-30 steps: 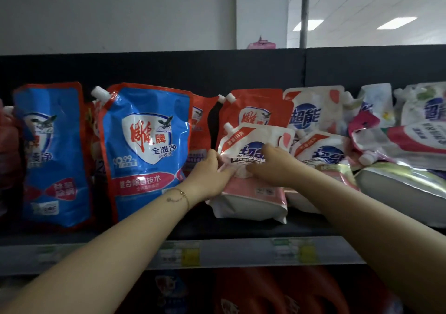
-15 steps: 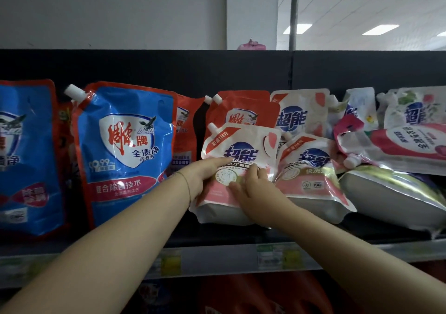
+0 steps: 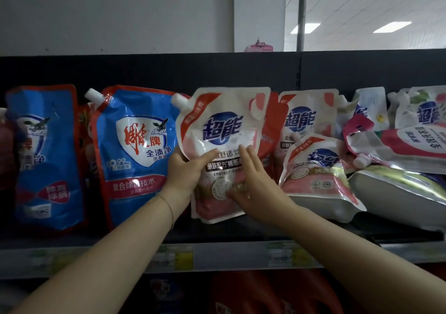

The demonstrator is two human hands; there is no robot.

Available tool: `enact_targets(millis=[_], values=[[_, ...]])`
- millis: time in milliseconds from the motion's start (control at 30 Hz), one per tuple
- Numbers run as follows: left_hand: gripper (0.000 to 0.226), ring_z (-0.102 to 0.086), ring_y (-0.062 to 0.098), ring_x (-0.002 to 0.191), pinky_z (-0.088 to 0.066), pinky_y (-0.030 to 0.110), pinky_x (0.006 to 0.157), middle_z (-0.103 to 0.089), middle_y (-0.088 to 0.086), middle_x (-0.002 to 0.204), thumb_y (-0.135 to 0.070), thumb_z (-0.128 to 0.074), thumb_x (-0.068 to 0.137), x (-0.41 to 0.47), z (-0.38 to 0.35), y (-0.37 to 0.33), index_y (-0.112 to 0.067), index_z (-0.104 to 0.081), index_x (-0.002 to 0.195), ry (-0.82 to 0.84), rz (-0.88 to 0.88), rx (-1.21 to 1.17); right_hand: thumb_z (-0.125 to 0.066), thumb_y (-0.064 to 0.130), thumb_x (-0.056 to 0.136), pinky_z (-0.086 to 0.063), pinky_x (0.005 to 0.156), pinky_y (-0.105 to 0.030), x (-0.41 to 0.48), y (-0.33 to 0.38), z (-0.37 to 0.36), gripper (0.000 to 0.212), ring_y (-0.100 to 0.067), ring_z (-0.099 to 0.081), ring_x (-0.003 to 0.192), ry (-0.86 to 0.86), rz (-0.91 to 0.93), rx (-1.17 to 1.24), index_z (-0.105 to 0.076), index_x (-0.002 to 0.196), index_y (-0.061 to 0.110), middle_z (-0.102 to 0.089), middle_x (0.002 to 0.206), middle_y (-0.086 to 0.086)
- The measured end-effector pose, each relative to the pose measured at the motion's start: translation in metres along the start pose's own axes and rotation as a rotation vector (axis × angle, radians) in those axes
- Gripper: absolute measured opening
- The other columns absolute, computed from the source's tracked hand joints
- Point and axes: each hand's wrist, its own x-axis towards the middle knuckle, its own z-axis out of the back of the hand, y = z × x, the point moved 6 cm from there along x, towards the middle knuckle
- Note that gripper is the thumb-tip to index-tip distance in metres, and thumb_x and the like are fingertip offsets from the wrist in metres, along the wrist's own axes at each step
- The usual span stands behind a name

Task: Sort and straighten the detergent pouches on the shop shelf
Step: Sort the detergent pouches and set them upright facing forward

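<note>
Glossy film is catching the ceiling light across a white-and-pink pouch [image 3: 224, 130], which is standing upright on the shelf [image 3: 229, 253] at the middle of the row. Its white screw spout [image 3: 178, 99] is jutting from the slanted top left corner. The left hand [image 3: 185, 172] is gripping the pouch's left edge, with the thumb lying across the front and the fingers hidden behind. The right hand [image 3: 253, 183] is pressing flat on the lower front, fingers straight and slightly spread over the dark label band. A thin chain bracelet [image 3: 169, 205] is circling the left wrist.

Just to the left, a blue pouch [image 3: 135, 154] with red seams and a shield-shaped emblem is standing tall. To the right, a slumped white pouch [image 3: 316, 176] is sagging forward with creased film and a bulging bottom, in front of an upright white pouch [image 3: 309, 120]. Further right, a pink-banded pouch [image 3: 407, 147] is lying on its side on top of a silvery-green pouch [image 3: 398, 190], which is lying flat. Blurred yellow-and-green price tags [image 3: 183, 257] are sitting on the shelf's grey front rail.
</note>
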Motion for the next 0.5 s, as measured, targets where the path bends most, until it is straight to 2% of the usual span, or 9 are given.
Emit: enact_targets(millis=[100,200,267,367,500], values=[[0.047,-0.067,0.009,0.094,-0.056,0.030,0.080,-0.069,-0.005,0.104,-0.013,-0.082,0.070,-0.006,0.008,-0.017,-0.024,-0.058,0.108,-0.010,-0.137,0.106,-0.067,0.030,0.088,-0.028,0.115,-0.045,-0.001,-0.001,-0.004,0.088,-0.033,-0.007,0.147,0.017,-0.001,-0.040,-0.008,0.152,0.018,0.015,0.159,-0.007],[0.052,-0.061,0.000,0.091,-0.050,0.012,0.073,-0.062,-0.013,0.102,-0.017,-0.082,0.071,-0.012,0.011,-0.034,-0.021,-0.050,0.111,-0.084,-0.274,0.247,-0.073,0.033,0.081,-0.042,0.104,-0.045,-0.002,-0.004,0.005,0.074,-0.033,-0.036,0.131,-0.047,0.016,-0.096,-0.032,0.141,0.017,-0.011,0.151,-0.003],[0.052,-0.058,-0.002,0.090,-0.046,0.004,0.067,-0.058,-0.012,0.103,-0.016,-0.081,0.072,-0.018,0.013,-0.041,-0.023,-0.044,0.108,-0.125,-0.338,0.335,-0.073,0.032,0.079,-0.047,0.096,-0.042,-0.004,-0.004,0.009,0.064,-0.027,-0.043,0.121,-0.085,0.031,-0.116,-0.040,0.131,0.015,-0.026,0.138,-0.002],[0.053,-0.055,0.012,0.091,-0.044,0.005,0.068,-0.051,0.000,0.110,-0.013,-0.080,0.072,-0.029,0.021,-0.042,-0.020,-0.040,0.106,-0.196,-0.403,0.428,-0.068,0.029,0.082,-0.049,0.083,-0.038,-0.008,-0.004,0.014,0.045,-0.023,-0.048,0.106,-0.119,0.014,-0.117,-0.046,0.117,0.012,-0.037,0.120,-0.002],[0.041,-0.050,0.014,0.077,-0.042,0.014,0.065,-0.049,0.003,0.102,-0.012,-0.076,0.076,-0.046,0.030,-0.044,-0.018,-0.042,0.097,-0.217,-0.454,0.554,-0.065,0.034,0.083,-0.044,0.077,-0.032,-0.021,-0.003,0.012,0.043,-0.021,-0.048,0.098,-0.025,-0.053,-0.169,-0.046,0.116,0.015,-0.041,0.114,0.000]])
